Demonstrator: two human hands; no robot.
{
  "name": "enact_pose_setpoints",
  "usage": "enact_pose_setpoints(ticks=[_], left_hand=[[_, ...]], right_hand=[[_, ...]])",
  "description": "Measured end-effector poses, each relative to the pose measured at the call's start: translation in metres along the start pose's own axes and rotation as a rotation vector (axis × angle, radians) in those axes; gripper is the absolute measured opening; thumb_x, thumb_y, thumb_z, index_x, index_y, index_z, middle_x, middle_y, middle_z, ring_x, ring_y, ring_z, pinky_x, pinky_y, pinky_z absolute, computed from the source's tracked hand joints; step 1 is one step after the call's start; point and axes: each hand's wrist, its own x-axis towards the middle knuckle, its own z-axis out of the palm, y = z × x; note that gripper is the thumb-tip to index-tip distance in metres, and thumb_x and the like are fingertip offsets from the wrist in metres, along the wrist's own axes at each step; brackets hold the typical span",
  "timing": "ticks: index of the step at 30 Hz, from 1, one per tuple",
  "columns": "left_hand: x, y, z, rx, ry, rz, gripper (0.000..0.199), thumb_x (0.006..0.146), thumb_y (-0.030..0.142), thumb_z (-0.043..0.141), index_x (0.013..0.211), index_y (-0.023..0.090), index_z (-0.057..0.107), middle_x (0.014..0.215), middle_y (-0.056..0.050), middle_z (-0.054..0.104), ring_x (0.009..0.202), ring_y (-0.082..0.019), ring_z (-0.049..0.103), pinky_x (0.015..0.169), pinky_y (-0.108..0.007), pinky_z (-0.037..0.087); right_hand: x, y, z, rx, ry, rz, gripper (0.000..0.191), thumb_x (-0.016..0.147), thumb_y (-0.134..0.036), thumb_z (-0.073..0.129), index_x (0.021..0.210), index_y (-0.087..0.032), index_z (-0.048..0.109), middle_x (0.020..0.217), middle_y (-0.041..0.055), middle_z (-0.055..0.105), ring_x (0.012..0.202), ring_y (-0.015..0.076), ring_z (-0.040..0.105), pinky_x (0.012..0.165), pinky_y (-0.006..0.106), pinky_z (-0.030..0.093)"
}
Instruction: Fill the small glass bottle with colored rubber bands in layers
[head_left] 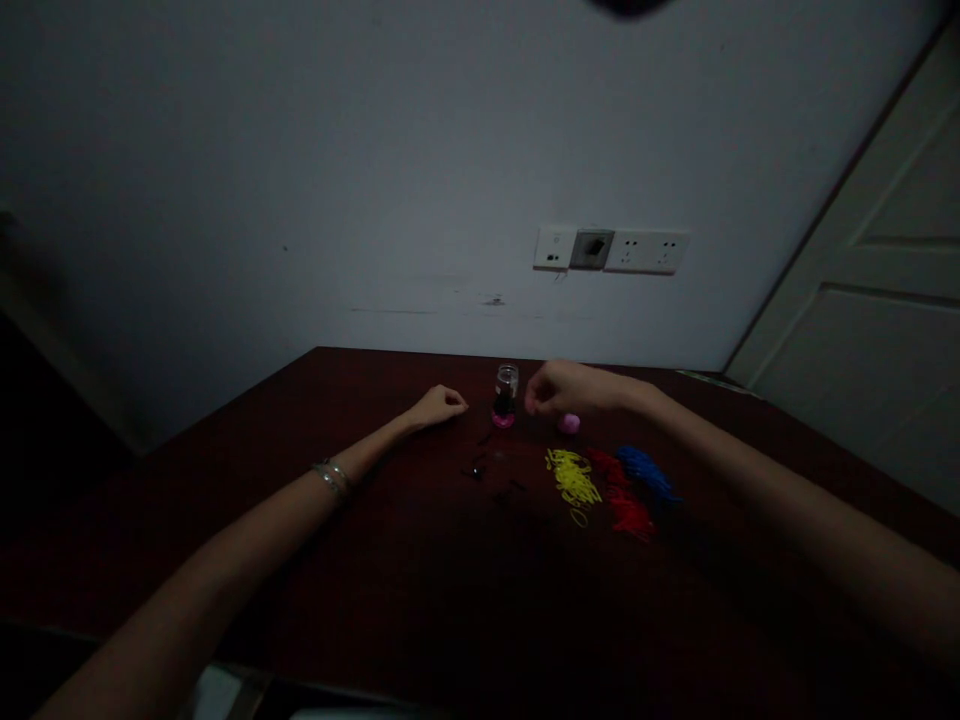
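A small clear glass jar (506,385) with dark contents and a pink base stands upright between my two hands. My left hand (437,406) rests on the table to the jar's left, its fingers curled together; whatever may be in them is too small to see. Just right of the jar is my right hand (553,388), apart from it, fingers bent down in a slightly blurred pinch. A pink round object (570,424) lies beneath that hand. Several black bands (477,468) are scattered on the table in front of the jar.
Piles of yellow rubber bands (574,478), red rubber bands (621,495) and blue rubber bands (646,472) lie on the dark table (420,580), under my right forearm's left side. Behind the table is a wall with sockets (646,252). A door (885,290) stands at right.
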Motion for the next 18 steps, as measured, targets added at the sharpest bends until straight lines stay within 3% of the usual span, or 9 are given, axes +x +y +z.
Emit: enact_pose_setpoints(ticks=[3, 5, 10, 14, 18], left_hand=[[-0.016, 0.016, 0.000, 0.110, -0.176, 0.076, 0.028, 0.067, 0.037, 0.061, 0.079, 0.014, 0.071, 0.071, -0.004, 0.065, 0.065, -0.014, 0.055, 0.059, -0.022, 0.037], [-0.026, 0.027, 0.005, 0.157, -0.225, 0.110, 0.032, 0.069, 0.042, 0.061, 0.081, 0.014, 0.070, 0.071, -0.004, 0.064, 0.063, -0.013, 0.054, 0.057, -0.022, 0.037], [-0.033, 0.045, 0.023, 0.252, -0.206, 0.106, 0.030, 0.071, 0.040, 0.059, 0.085, 0.015, 0.068, 0.078, -0.004, 0.065, 0.067, -0.014, 0.056, 0.058, -0.021, 0.038], [-0.027, 0.047, 0.035, 0.327, -0.167, 0.043, 0.022, 0.070, 0.031, 0.059, 0.084, 0.015, 0.067, 0.078, -0.004, 0.065, 0.067, -0.013, 0.056, 0.059, -0.021, 0.039], [-0.023, 0.048, 0.034, 0.328, -0.190, 0.048, 0.016, 0.067, 0.017, 0.055, 0.076, 0.013, 0.067, 0.073, -0.003, 0.064, 0.065, -0.012, 0.056, 0.060, -0.020, 0.039]], right_hand=[[-0.026, 0.002, 0.033, -0.012, -0.099, -0.036, 0.018, 0.066, -0.009, 0.052, 0.077, -0.014, 0.065, 0.067, 0.0017, 0.061, 0.058, 0.0100, 0.052, 0.052, 0.021, 0.038], [-0.038, 0.003, 0.053, -0.038, -0.133, -0.011, 0.021, 0.064, -0.007, 0.053, 0.080, -0.014, 0.065, 0.073, 0.0032, 0.062, 0.063, 0.0116, 0.054, 0.055, 0.022, 0.039], [-0.052, 0.008, 0.087, -0.059, -0.094, -0.074, 0.027, 0.065, -0.010, 0.055, 0.090, -0.016, 0.062, 0.090, 0.0054, 0.059, 0.076, 0.0152, 0.054, 0.064, 0.024, 0.040], [-0.052, 0.008, 0.098, -0.013, -0.057, -0.094, 0.033, 0.065, -0.011, 0.056, 0.097, -0.018, 0.057, 0.095, 0.0051, 0.056, 0.079, 0.0153, 0.053, 0.064, 0.024, 0.040], [-0.047, 0.003, 0.103, 0.011, -0.021, -0.137, 0.030, 0.065, -0.005, 0.050, 0.092, -0.017, 0.056, 0.090, 0.0034, 0.057, 0.073, 0.0129, 0.052, 0.061, 0.022, 0.038]])
